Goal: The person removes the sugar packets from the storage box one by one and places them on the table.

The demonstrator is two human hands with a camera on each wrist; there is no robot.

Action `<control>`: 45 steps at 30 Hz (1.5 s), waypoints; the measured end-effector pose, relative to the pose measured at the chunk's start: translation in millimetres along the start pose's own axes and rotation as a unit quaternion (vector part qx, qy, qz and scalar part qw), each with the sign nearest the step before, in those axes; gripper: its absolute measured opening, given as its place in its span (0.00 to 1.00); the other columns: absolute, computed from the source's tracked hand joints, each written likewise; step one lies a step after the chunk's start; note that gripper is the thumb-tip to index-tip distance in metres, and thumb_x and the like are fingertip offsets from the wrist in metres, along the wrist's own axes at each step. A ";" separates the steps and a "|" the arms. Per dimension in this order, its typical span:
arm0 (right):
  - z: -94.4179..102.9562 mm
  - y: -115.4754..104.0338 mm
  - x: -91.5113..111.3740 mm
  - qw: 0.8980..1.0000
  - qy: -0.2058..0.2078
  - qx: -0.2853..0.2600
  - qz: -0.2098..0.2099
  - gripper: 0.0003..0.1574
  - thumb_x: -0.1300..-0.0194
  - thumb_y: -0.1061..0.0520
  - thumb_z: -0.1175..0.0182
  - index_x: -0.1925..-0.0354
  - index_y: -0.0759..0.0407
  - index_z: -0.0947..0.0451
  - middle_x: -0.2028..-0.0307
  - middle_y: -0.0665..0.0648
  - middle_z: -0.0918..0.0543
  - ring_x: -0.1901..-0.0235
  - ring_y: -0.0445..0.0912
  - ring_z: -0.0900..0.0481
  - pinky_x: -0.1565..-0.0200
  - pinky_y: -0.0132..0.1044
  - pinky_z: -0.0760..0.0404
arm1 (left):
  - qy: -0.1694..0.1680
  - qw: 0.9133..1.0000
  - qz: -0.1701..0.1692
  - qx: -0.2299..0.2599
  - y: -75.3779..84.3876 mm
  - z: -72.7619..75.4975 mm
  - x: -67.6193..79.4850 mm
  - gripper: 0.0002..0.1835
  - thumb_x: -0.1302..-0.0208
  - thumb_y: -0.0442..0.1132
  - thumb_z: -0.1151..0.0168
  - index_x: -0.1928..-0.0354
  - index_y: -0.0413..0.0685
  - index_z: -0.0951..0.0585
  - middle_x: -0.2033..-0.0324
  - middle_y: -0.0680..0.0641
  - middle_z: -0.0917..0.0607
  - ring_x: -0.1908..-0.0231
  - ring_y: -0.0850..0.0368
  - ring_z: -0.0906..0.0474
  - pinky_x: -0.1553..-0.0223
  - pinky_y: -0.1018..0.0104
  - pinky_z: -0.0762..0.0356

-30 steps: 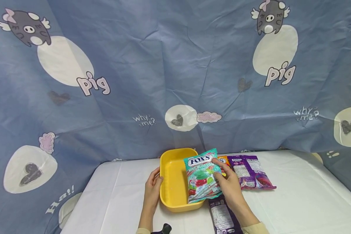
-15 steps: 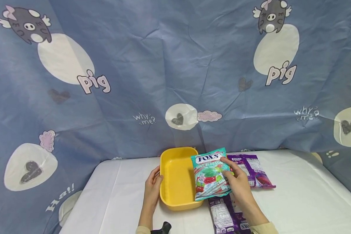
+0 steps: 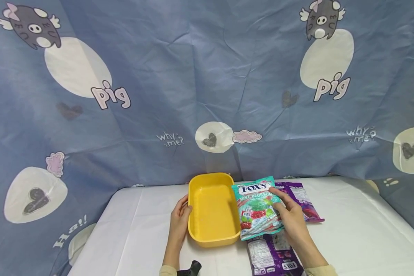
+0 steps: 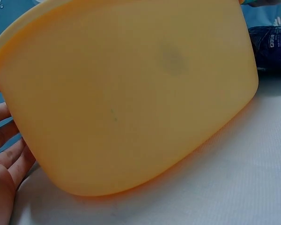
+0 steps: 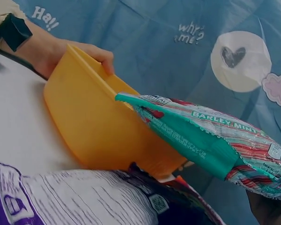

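An empty yellow plastic tub (image 3: 212, 209) sits on the white table, leaning up at an angle in the right wrist view. My left hand (image 3: 180, 220) grips its left side, thumb at the rim; other fingers (image 4: 4, 136) lie along the outer wall. In my right hand (image 3: 292, 218) is a teal Fox's Mint Blossom candy bag (image 3: 257, 209), held by its right edge between thumb and fingers. The bag hangs just right of the tub, its teal end (image 5: 192, 145) overlapping the tub's rim in the right wrist view. Part of the right hand is hidden behind the bag.
Purple candy bags (image 3: 274, 255) lie on the table in front of the teal bag. Another purple bag (image 3: 303, 201) lies at the back right, partly covered. A blue printed curtain (image 3: 141, 96) hangs behind the table (image 3: 134, 230). A black object (image 3: 193, 268) shows near the left wrist.
My right hand has drawn the teal candy bag rightward, from over the tub to beside it. More of the tub's inside and the front purple bags shows. The left hand stays put.
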State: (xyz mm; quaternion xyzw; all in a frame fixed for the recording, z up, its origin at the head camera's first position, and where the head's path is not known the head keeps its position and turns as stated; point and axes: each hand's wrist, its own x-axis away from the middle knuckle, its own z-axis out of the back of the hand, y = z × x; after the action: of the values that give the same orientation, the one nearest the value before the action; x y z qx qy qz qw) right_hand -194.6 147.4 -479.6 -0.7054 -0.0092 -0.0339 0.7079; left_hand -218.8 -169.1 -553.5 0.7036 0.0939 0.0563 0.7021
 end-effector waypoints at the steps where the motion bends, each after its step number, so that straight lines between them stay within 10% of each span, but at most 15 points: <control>1: 1.5 0.1 0.2 1.000 0.003 0.003 0.000 0.27 0.36 0.59 0.56 0.40 0.41 0.37 0.38 0.51 0.40 0.60 0.42 0.25 0.64 0.34 0.20 | -0.001 1.000 0.000 0.000 -0.3 -0.2 0.1 0.21 0.38 0.40 0.51 0.42 0.59 0.32 0.44 0.52 0.27 0.45 0.57 0.29 0.47 0.62 0.27; 45: 80.4 41.3 21.3 0.990 0.045 0.104 -0.086 0.28 0.37 0.54 0.56 0.38 0.40 0.40 0.34 0.54 0.44 0.58 0.32 0.29 0.59 0.28 0.24 | -0.004 1.000 0.005 -0.013 2.4 1.2 0.8 0.20 0.38 0.41 0.52 0.42 0.60 0.32 0.43 0.54 0.28 0.45 0.58 0.29 0.46 0.62 0.28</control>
State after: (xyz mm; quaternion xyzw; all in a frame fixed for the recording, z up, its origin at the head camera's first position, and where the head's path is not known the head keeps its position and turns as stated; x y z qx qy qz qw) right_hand -168.0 227.2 -519.1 -0.6225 -0.0413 -0.1248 0.7715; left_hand -217.6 -170.1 -551.1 0.6954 0.0870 0.0587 0.7109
